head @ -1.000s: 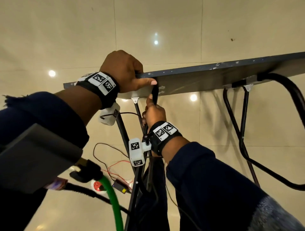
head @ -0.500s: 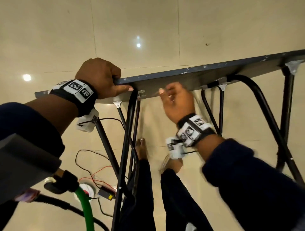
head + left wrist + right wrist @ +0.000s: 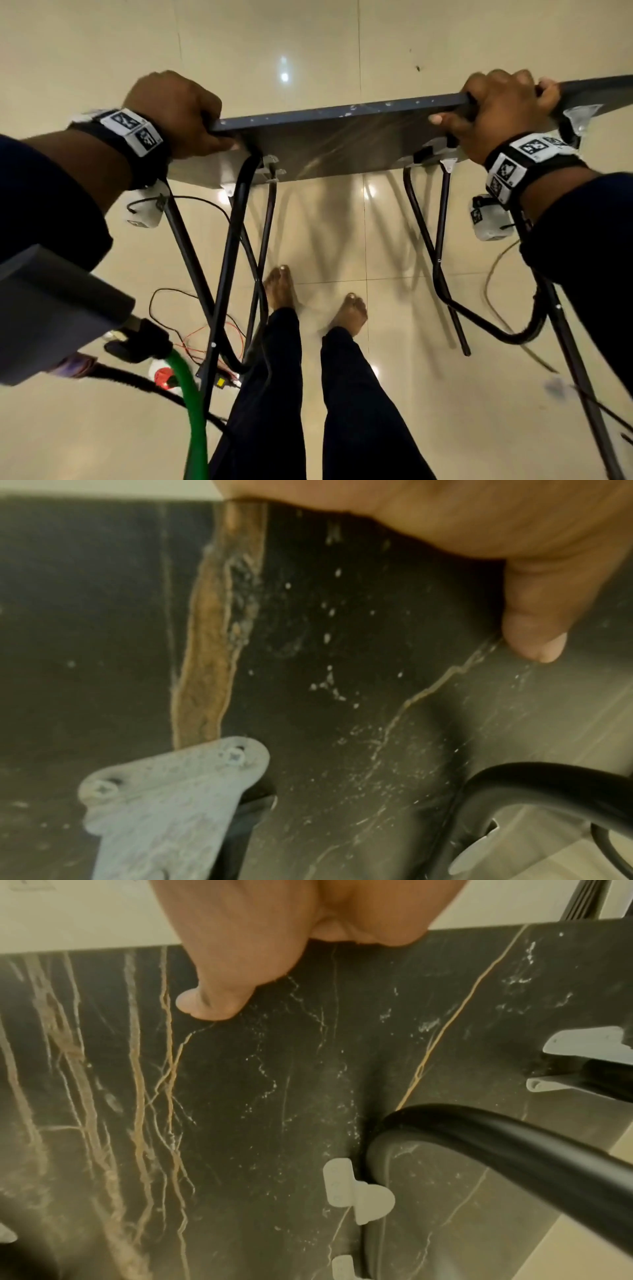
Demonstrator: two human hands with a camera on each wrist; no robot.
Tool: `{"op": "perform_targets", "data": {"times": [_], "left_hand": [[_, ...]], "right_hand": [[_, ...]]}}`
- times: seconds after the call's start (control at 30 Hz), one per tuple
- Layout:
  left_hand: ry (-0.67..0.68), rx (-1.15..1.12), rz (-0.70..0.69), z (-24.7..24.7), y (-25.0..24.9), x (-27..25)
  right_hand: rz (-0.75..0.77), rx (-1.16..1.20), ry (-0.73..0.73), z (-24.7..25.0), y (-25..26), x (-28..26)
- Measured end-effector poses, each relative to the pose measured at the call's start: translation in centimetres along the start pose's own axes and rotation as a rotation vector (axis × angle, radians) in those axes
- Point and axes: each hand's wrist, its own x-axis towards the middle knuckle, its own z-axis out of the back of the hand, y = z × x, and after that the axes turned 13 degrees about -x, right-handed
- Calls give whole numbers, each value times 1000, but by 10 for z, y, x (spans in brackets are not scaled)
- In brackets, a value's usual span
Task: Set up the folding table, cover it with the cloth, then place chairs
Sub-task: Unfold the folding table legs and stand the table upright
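No readable writing, only square coded tags on both wristbands. The left hand (image 3: 178,113) and right hand (image 3: 496,106), set well apart, each grip the near edge of the dark folding desk (image 3: 342,144), thumbs underneath, black legs (image 3: 233,246) unfolded above a tiled floor (image 3: 308,41).

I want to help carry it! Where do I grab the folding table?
Grip the tabletop by its long thin edge, from above, thumb under, as the left hand and right hand do, wide apart. The legs hang loose, so probably avoid them.
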Motion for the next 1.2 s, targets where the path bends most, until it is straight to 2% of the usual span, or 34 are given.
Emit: {"op": "perform_targets", "data": {"times": [0.37, 0.57, 0.73, 0.87, 1.2], "left_hand": [[-29, 158, -51, 0, -3, 0], [-109, 36, 58, -15, -8, -25], [-41, 70, 78, -41, 12, -57], [5, 16, 107, -38, 22, -60], [232, -44, 147, -22, 20, -58]], "right_hand": [[-109, 48, -40, -29, 12, -72], [-85, 36, -63, -26, 10, -71], [-21, -16, 9, -19, 4, -73], [8, -26, 23, -13, 2, -77], [41, -51, 350, 2, 3, -64]]}}
